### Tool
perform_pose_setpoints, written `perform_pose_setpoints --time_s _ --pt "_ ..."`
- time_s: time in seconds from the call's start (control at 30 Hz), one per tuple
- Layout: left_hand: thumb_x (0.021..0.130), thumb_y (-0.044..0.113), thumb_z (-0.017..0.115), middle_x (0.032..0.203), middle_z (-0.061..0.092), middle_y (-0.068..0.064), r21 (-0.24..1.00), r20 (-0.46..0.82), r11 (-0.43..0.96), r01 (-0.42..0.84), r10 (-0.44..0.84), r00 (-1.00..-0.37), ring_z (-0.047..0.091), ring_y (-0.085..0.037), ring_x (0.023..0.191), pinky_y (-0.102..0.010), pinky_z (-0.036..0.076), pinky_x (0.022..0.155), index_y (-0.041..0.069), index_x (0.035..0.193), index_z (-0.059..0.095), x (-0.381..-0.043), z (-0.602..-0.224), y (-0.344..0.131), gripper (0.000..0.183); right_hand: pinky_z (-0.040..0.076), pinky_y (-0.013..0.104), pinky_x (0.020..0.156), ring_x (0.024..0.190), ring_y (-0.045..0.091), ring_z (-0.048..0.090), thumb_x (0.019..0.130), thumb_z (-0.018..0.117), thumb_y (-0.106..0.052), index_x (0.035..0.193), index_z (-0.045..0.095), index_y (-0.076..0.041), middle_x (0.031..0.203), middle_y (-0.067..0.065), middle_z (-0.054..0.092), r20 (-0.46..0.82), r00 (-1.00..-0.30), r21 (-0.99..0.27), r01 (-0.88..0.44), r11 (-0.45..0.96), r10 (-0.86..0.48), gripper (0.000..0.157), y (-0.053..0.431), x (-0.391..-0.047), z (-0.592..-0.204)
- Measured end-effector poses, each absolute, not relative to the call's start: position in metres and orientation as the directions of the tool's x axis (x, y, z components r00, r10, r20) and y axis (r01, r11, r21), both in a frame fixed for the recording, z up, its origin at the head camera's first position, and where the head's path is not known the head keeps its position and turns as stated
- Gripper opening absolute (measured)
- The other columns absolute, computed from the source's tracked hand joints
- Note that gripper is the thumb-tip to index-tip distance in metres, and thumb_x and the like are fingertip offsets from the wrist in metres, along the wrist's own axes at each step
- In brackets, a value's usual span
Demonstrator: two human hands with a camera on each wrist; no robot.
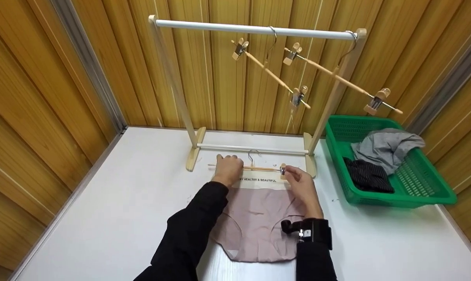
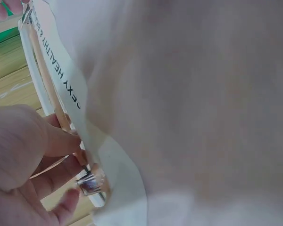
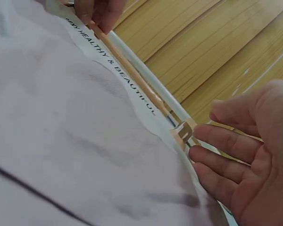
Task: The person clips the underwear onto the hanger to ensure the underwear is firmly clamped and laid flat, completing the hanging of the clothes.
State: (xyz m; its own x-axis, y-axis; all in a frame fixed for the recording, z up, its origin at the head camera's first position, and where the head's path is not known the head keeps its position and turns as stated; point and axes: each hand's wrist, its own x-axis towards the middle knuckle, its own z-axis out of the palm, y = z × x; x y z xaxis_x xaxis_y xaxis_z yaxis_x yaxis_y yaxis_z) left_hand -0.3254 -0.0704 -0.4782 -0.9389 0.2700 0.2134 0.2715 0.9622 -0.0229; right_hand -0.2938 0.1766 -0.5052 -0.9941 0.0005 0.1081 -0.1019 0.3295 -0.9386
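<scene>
Mauve underpants (image 1: 258,226) lie spread on the white table, their pale waistband (image 2: 61,70) printed with lettering. Along that waistband runs a wooden clip hanger (image 1: 262,169), its metal hook toward the rack. My left hand (image 1: 228,169) pinches the hanger's rod near its left clip (image 2: 90,183), which sits at the waistband. At the other end, the fingertips of my right hand (image 3: 245,155) are right at the right clip (image 3: 183,132), fingers extended and thumb held apart. That clip sits over the waistband's edge.
Behind the underpants stands a rack (image 1: 255,28) with a white top bar, where two more clip hangers (image 1: 268,72) hang. A green basket (image 1: 407,201) on the right holds a grey cloth (image 1: 387,146) and a black striped cloth (image 1: 370,175). Wood-patterned walls enclose the table.
</scene>
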Motion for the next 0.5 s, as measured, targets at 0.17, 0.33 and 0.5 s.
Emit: perform_pose_setpoints --time_s 0.17,0.33,0.5 --pt "0.088 0.009 0.074 0.1 0.073 -0.007 -0.021 0.245 0.951 0.307 0.303 -0.921 0.069 -0.027 0.097 -0.056 0.048 0.091 0.018 0.099 0.08 -0.317 -0.469 -0.079 0.015 0.043 0.026 0.102 0.122 0.039 0.06 0.103 0.058 -0.007 0.135 0.057 0.011 0.132 0.027 0.061 0.154 -0.987 -0.944 -0.161 0.289 -0.047 0.036 0.173 -0.29 -0.499" --pt "0.084 0.001 0.074 0.096 0.073 -0.008 0.008 0.33 0.929 0.369 0.346 -0.878 0.069 -0.029 0.093 -0.05 0.056 0.073 0.015 0.096 0.081 -0.306 -0.459 -0.091 0.02 0.044 0.018 0.095 0.121 0.037 0.06 0.103 0.059 -0.01 0.131 0.059 0.012 0.129 0.026 0.063 0.212 -0.974 -0.922 -0.224 0.314 -0.073 0.036 0.169 -0.281 -0.488" --pt "0.083 0.0 0.073 0.095 0.071 -0.009 -0.028 0.449 0.932 0.362 0.335 -0.828 0.067 -0.029 0.09 -0.048 0.056 0.07 0.013 0.092 0.079 -0.296 -0.447 -0.102 0.018 0.047 0.019 0.091 0.115 0.034 0.064 0.102 0.062 -0.008 0.126 0.064 0.01 0.12 0.022 0.069 0.292 -0.946 -0.899 -0.321 0.297 -0.137 0.03 0.157 -0.273 -0.468"
